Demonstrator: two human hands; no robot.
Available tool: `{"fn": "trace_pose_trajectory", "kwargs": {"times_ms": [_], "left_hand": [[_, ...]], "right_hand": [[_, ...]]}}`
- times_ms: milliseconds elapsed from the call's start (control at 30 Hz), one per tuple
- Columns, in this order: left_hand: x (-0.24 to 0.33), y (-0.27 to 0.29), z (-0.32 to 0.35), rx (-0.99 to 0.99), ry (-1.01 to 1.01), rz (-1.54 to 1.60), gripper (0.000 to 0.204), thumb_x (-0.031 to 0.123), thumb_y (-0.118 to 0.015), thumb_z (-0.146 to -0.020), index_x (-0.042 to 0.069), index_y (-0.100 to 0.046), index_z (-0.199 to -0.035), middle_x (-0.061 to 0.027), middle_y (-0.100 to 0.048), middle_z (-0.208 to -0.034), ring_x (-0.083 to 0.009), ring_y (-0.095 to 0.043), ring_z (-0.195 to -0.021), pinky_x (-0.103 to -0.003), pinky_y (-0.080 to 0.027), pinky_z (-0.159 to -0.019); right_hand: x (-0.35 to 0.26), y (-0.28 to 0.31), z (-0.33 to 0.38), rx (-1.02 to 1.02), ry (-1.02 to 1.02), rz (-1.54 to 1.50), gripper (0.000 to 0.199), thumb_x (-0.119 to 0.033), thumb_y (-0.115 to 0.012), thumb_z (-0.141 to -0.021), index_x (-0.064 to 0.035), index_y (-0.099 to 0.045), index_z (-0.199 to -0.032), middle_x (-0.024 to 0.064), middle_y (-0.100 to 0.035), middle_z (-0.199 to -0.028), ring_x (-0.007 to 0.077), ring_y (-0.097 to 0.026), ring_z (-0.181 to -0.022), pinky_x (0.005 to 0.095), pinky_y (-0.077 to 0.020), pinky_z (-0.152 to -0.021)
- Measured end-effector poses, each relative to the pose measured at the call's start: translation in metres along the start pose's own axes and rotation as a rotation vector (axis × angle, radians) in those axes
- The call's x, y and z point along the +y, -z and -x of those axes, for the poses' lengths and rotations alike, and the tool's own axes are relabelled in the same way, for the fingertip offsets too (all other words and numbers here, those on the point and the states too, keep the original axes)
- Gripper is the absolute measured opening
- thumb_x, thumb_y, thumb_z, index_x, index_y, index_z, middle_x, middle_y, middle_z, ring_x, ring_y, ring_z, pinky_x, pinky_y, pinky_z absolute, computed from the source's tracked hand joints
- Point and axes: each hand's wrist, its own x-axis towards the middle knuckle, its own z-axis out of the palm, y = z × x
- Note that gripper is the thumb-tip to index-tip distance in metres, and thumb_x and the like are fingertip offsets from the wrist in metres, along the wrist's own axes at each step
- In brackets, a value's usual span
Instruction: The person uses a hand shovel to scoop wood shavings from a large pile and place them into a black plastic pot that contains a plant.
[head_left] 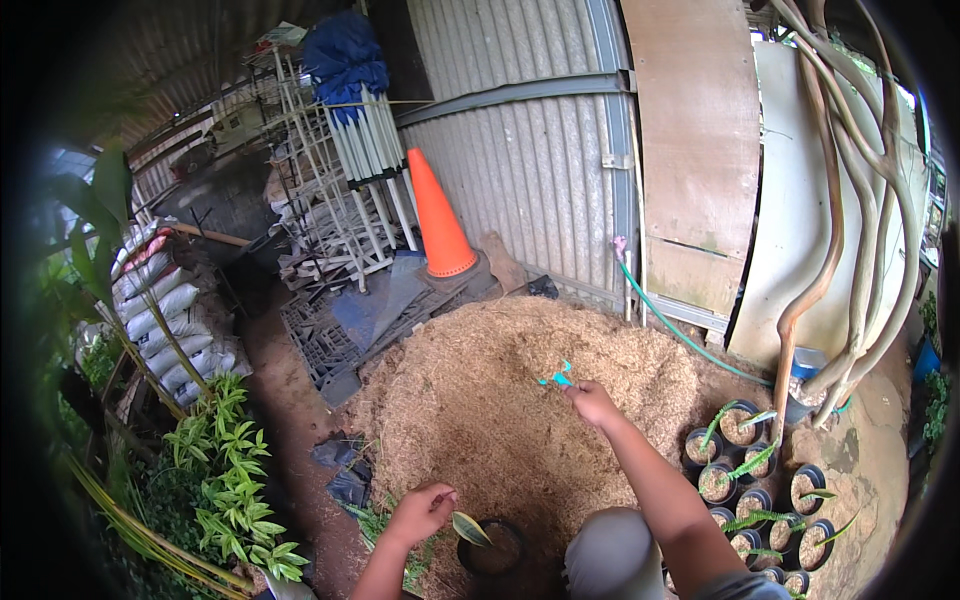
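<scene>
My right hand (592, 402) reaches forward over the heap of pale brown husks (480, 350), closed around the handle of a small teal hand tool (562, 380). The tool's head is partly sunk in the husks, with separate teal bits showing, so its exact kind is unclear. At the lower left, my left hand (420, 514) is held with curled fingers just above a black pot (492, 562). A yellow-edged green leaf (470, 529) stands in this pot, close under the fingertips. Whether those fingers hold anything is hidden.
Several black pots with leaf cuttings (738, 424) stand at right, near bent trunks (835, 240). A green hose (680, 335) runs behind the heap. An orange cone (436, 220) stands at the back, stacked sacks (165, 310) and leafy plants (228, 490) at left.
</scene>
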Motion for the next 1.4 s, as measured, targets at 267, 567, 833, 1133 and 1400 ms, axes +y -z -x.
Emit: {"fn": "trace_pose_trajectory", "kwargs": {"times_ms": [267, 567, 833, 1133, 1400], "left_hand": [[-0.011, 0.003, -0.002, 0.019, -0.018, -0.068, 0.016, 0.016, -0.066, -0.091, 0.004, -0.07, -0.101, -0.0134, -0.069, -0.093, -0.027, -0.068, -0.079, -0.036, -0.054, -0.074], [-0.031, 0.018, 0.002, 0.081, 0.024, -0.062, 0.016, 0.012, -0.064, -0.09, 0.004, -0.07, -0.103, -0.015, -0.07, -0.094, -0.0274, -0.069, -0.079, -0.036, -0.054, -0.074], [-0.045, 0.024, -0.001, 0.246, 0.195, -0.011, 0.017, 0.011, -0.066, -0.089, 0.003, -0.069, -0.103, -0.015, -0.071, -0.092, -0.0251, -0.07, -0.078, -0.036, -0.055, -0.073], [-0.072, 0.008, -0.013, 0.425, 0.039, -0.293, 0.022, 0.016, -0.065, -0.087, 0.009, -0.071, -0.107, -0.0108, -0.067, -0.105, -0.0315, -0.064, -0.099, -0.044, -0.05, -0.087], [-0.062, 0.026, -0.01, 0.375, 0.114, -0.323, 0.025, 0.02, -0.063, -0.091, 0.011, -0.07, -0.112, -0.0104, -0.067, -0.114, -0.0314, -0.06, -0.112, -0.045, -0.04, -0.099]], "right_hand": [[-0.04, -0.078, -0.02, -0.017, -0.025, 0.002, 0.024, -0.028, -0.063, -0.096, -0.006, -0.062, -0.087, -0.0001, -0.047, -0.057, 0.0103, -0.034, -0.042, 0.0302, -0.0247, -0.039], [-0.026, -0.123, 0.021, -0.363, -0.25, 0.086, 0.017, -0.023, -0.064, -0.093, -0.0059, -0.066, -0.094, -0.0017, -0.048, -0.06, 0.0088, -0.037, -0.046, 0.0275, -0.0263, -0.04], [-0.035, -0.137, 0.048, -0.555, -0.192, 0.369, 0.025, -0.031, -0.064, -0.094, -0.0065, -0.065, -0.092, -0.0022, -0.047, -0.059, 0.0094, -0.041, -0.047, 0.0276, -0.0309, -0.041], [-0.049, -0.146, 0.073, -0.823, -0.147, 0.475, 0.033, -0.04, -0.068, -0.093, -0.0068, -0.067, -0.096, -0.0031, -0.049, -0.062, 0.0061, -0.04, -0.046, 0.0239, -0.0298, -0.042], [-0.049, -0.146, 0.073, -0.805, -0.131, 0.496, 0.033, -0.04, -0.069, -0.093, -0.0073, -0.068, -0.098, -0.002, -0.052, -0.065, 0.0065, -0.043, -0.05, 0.0238, -0.0329, -0.044]]}}
